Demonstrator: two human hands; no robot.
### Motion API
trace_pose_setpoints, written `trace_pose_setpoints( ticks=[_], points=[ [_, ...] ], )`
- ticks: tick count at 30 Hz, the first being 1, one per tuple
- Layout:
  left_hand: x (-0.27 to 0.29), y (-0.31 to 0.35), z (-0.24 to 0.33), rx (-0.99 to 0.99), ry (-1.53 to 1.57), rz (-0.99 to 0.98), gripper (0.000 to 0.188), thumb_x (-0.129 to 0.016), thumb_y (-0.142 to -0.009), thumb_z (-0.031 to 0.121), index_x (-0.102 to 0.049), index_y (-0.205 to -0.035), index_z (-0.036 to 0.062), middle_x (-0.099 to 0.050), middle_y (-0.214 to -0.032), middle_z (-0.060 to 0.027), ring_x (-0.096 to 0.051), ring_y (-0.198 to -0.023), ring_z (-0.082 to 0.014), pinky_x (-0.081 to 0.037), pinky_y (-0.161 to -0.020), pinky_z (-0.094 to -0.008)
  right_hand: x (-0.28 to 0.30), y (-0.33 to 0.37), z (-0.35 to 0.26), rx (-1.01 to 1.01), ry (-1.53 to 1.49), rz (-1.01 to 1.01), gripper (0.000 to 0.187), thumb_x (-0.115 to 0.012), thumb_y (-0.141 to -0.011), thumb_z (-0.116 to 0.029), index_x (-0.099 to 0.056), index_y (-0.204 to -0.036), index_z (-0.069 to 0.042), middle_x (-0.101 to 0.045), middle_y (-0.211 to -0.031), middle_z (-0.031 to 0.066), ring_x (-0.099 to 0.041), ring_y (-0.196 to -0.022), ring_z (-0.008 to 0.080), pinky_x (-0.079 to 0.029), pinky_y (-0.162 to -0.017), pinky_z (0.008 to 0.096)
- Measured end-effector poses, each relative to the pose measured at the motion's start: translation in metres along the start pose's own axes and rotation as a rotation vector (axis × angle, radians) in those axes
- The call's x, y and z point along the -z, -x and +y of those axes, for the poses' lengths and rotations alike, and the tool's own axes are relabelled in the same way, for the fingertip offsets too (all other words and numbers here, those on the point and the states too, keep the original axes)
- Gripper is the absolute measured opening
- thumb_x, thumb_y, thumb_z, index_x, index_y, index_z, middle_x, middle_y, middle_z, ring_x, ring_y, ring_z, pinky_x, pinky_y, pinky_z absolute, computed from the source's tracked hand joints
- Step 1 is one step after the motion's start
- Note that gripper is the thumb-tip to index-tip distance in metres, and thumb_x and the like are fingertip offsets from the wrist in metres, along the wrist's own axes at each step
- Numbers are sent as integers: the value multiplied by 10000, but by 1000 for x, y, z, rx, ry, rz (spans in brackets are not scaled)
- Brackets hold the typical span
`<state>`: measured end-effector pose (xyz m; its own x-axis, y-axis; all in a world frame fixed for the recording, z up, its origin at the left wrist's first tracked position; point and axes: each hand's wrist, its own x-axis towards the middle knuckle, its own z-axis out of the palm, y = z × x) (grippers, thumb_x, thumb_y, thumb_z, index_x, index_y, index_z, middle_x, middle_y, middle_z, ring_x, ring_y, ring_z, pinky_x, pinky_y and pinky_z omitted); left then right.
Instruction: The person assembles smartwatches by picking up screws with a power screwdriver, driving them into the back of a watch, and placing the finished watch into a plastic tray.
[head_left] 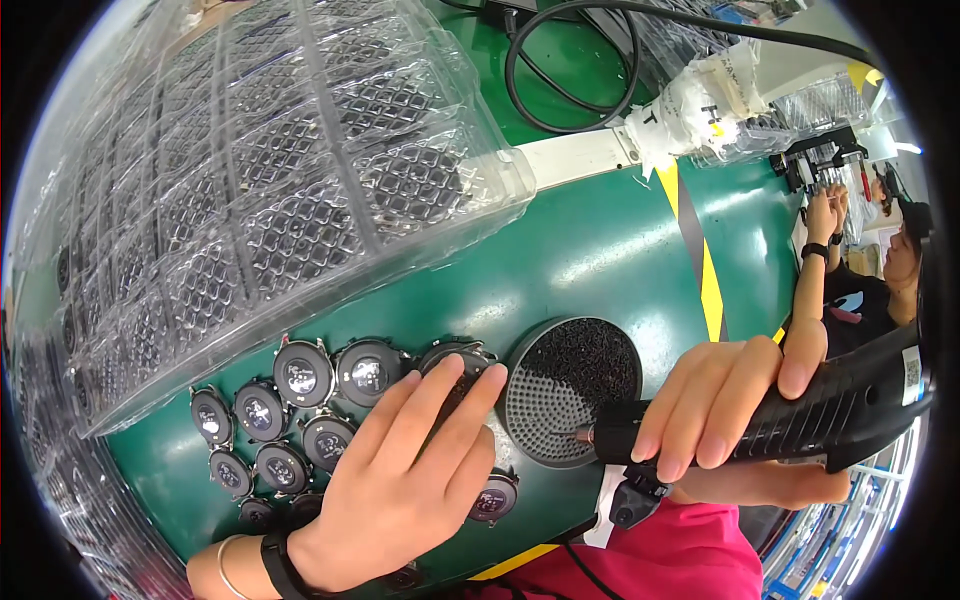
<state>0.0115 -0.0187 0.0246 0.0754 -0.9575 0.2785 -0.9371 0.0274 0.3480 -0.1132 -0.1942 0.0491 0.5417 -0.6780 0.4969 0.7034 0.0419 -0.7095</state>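
on your worktop [580, 245], clear trays [300, 140] fill the far left corner. your right hand [720, 405] wraps the black driver [835, 405], its bit [582, 435] at the dish [530, 415] toward the near edge; your left hand [395, 490] spreads its fingers over a watch body [466, 380] beside it. if the bit catches the dish, screws [590, 360] could scatter.

Bench lot: plastics, metal and cloth, glossy to matt.
Screwdriver [830, 405]: body was smooth black plastic with a soft sheen; its tip [585, 435] was shiny metal. Round watch cases [303, 374] had dark, smooth faces and bright, metal-looking edges. Clear trays [345, 150] were thin, glossy moulded plastic in crosshatched relief. Grey dish [540, 422] looked matt, its floor pitted; the small dark pieces [587, 358] made a rough mass. Green bench top [600, 250] was smooth and shiny; pink garment [660, 550] was matt cloth.
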Motion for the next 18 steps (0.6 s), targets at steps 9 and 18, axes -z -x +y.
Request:
trace_pose_setpoints(
  ticks=[9, 18],
  points=[
    [1, -3, 5, -106, -199, -61, 85, -662, -738, 31, -580, -724, 16, -660, -1261, -122, -588, -1179, -391, -550, -971, -517, 3, 0, -2, -30, 76, 0, 742, -670, -845, -680, -348, -1085, -56, -553, -647, 70, -585, -401, 190, -559, -378, 326],
    [24, 16, 26, -54, 49, -27, 153, -718, -748, 65, -680, -896, 63, -661, -1205, -132, -616, -1069, -348, -533, -865, -480, 1, 6, 0, -50, 45, 18, 760, -670, -829, -702, -354, -1106, -68, -577, -668, 82, -597, -415, 201, -565, -396, 348]
  ],
)
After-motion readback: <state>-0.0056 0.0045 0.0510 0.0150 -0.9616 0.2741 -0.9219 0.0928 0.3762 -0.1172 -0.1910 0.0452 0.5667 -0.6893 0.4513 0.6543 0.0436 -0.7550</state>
